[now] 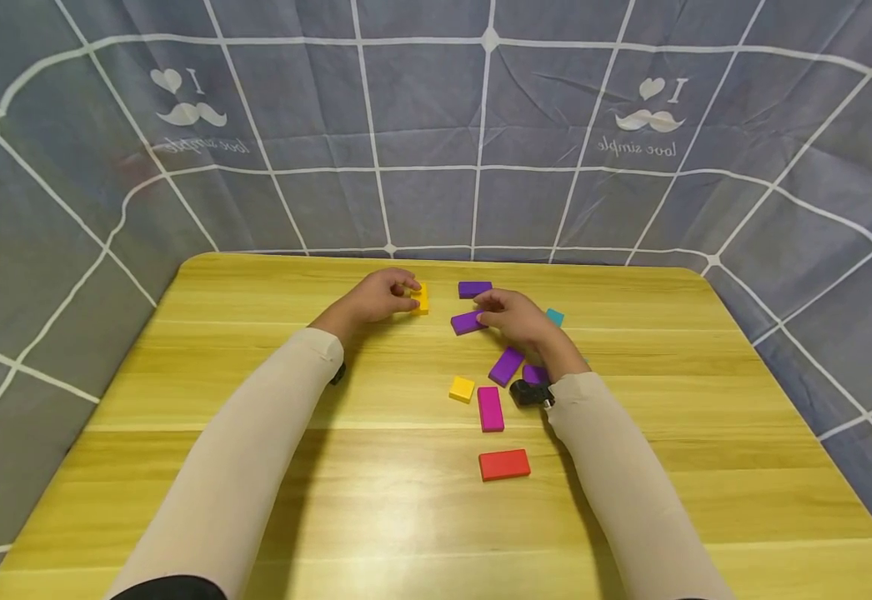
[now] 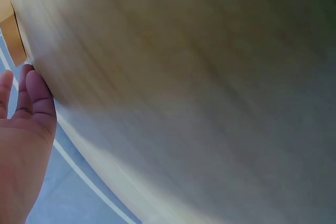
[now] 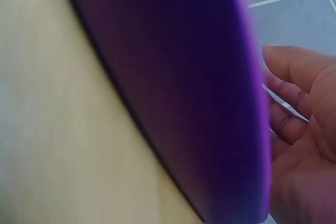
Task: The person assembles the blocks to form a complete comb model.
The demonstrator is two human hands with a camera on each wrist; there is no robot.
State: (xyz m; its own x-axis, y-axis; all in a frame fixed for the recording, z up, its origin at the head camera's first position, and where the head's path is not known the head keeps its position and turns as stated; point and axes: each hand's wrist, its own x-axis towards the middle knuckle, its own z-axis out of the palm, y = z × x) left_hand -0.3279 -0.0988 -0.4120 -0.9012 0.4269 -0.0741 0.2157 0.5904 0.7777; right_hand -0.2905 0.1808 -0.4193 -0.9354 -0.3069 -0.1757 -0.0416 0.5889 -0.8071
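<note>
At the far side of the table, my left hand (image 1: 385,296) reaches to a yellow block (image 1: 421,299), its thumb and fingertips spread apart at the near side. In the left wrist view, the fingers (image 2: 39,90) lie relaxed, just short of that block (image 2: 12,32). My right hand (image 1: 514,317) hovers at the right end of a purple block (image 1: 466,322), thumb and index finger parted. Just behind lies another purple block (image 1: 474,289). A large purple surface (image 3: 178,93) fills the middle of the right wrist view, hiding part of the right hand (image 3: 310,114).
Closer in on the wooden table (image 1: 376,500) lie a third purple block (image 1: 506,367), a small yellow block (image 1: 462,389), a magenta block (image 1: 491,409) and a red block (image 1: 504,465). Beside the right forearm are a partly hidden purple piece (image 1: 534,374) and a teal piece (image 1: 554,317).
</note>
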